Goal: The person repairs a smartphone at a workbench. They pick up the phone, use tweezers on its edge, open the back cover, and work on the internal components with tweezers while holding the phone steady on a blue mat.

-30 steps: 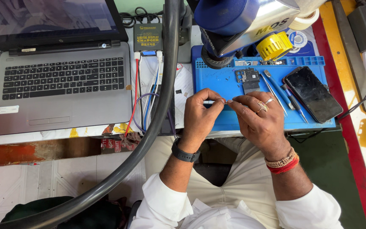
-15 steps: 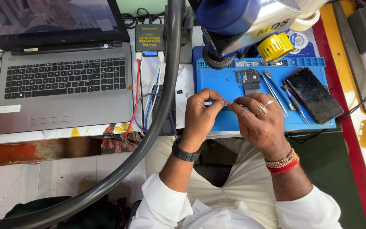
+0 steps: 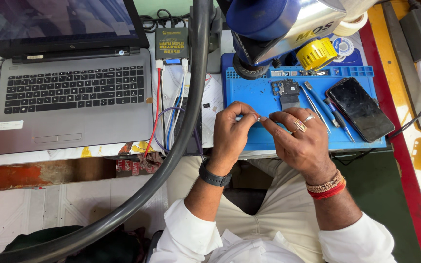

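— Over the blue mat (image 3: 269, 97), what's in my hands?

— Both pinch one small pale part (image 3: 258, 118): left hand (image 3: 232, 134) and right hand (image 3: 300, 141) meet at their fingers (image 3: 249, 117), closed on it just above the mat.

— And the mat's tray row?

— I see tiny bits, too small to tell. On the mat lie a board (image 3: 286, 90), tweezers (image 3: 315, 104) and a phone (image 3: 359, 109).

— What's in the way?

— A thick black hose (image 3: 191, 107) crosses the worktop (image 3: 49, 158), left of my hands, beside the laptop (image 3: 71, 92).
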Demonstrator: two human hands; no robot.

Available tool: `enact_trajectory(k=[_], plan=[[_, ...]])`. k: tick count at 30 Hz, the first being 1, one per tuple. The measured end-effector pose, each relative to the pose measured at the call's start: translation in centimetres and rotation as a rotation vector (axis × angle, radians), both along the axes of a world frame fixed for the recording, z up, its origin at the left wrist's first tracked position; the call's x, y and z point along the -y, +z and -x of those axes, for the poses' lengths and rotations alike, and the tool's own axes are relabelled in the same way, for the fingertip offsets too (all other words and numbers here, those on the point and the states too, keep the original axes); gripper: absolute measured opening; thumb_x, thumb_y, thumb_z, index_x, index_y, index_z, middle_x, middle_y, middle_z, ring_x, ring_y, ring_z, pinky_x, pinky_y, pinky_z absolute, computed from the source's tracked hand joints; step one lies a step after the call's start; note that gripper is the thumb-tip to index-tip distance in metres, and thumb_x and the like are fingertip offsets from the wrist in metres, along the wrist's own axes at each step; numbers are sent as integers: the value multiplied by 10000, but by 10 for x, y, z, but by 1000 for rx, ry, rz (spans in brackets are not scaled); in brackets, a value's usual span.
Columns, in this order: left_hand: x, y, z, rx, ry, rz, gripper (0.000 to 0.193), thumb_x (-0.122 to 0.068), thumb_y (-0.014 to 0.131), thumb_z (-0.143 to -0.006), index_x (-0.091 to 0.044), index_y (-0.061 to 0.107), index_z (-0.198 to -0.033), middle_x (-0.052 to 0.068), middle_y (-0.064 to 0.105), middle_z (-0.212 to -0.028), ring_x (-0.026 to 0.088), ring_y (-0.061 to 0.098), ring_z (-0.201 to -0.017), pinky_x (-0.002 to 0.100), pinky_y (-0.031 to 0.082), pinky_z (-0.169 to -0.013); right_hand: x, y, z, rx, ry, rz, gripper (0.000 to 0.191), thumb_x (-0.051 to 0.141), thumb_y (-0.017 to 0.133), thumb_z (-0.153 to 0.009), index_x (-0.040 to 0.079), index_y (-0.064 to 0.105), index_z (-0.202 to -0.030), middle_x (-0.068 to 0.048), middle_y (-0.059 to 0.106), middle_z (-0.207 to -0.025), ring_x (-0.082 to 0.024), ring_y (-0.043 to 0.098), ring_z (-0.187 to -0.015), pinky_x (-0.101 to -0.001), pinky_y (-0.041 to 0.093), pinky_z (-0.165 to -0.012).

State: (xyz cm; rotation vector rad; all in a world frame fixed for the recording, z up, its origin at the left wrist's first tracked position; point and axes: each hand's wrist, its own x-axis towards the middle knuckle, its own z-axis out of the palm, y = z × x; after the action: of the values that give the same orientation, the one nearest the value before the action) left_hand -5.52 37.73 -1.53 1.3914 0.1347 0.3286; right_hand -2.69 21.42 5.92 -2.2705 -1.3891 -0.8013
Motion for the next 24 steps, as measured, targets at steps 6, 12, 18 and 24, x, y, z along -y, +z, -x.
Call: enact_trajectory(k=[6, 12, 18, 24], plan=[[0, 0, 1, 26, 2, -3, 141, -78, 622, -919, 11, 686, -830, 67, 705, -886, 127, 653, -826, 288, 521, -744, 0, -1, 0, 2, -4, 8, 359, -24, 722, -757, 119, 762, -1084, -22, 709, -1052, -242, 669, -960, -396, 542, -798], [0, 2, 0, 26, 21, -70, 122, -78, 636, -907, 2, 693, -834, 64, 723, -879, 131, 682, -843, 284, 545, -774, 0, -1, -1, 11, -13, 15, 377, -26, 721, -745, 125, 768, -1087, -18, 710, -1047, -235, 669, -952, -394, 541, -789], [0, 4, 2, 27, 28, -75, 96, -74, 652, -882, -3, 701, -840, 66, 728, -878, 131, 683, -839, 283, 537, -758, -2, -3, 1, 41, -26, 4, 365, -21, 728, -761, 116, 769, -1097, -17, 706, -1038, -239, 668, -946, -388, 539, -782], [0, 4, 1, 51, 36, -89, 89, -68, 654, -877, -1, 696, -836, 60, 723, -866, 120, 675, -824, 271, 531, -737, -3, -9, 3, -36, -5, -94, 339, -68, 739, -785, 82, 754, -1089, -50, 710, -1041, -267, 662, -956, -394, 539, -796]])
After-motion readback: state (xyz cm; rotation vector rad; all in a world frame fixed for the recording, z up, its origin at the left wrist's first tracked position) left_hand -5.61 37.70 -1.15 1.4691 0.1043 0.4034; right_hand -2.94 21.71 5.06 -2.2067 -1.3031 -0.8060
